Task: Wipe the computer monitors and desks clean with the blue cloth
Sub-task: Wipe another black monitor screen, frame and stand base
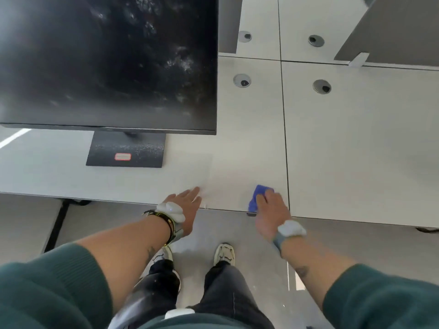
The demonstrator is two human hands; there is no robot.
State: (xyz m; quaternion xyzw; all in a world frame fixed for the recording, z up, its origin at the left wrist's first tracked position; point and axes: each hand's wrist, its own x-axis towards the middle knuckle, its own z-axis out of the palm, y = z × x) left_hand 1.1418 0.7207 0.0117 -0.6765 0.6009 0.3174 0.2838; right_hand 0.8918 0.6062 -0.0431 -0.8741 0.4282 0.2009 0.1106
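A dark computer monitor (pixel 107 62) with dusty smears stands on its black base (pixel 126 151) at the left of a white desk (pixel 237 143). My right hand (pixel 270 210) presses a folded blue cloth (pixel 257 198) flat on the desk near its front edge, beside the seam to the neighbouring desk (pixel 361 150). The cloth shows only left of and beyond my fingers. My left hand (pixel 187 205) rests flat on the same front edge, fingers straight, to the left of the cloth and apart from it.
Round cable grommets (pixel 241 80) (pixel 322 86) sit at the back of both desks, with two more on the desks behind. A grey divider panel (pixel 389 32) stands at the far right. Below the desk edge are the grey floor, a black desk leg (pixel 55 227) and my shoes.
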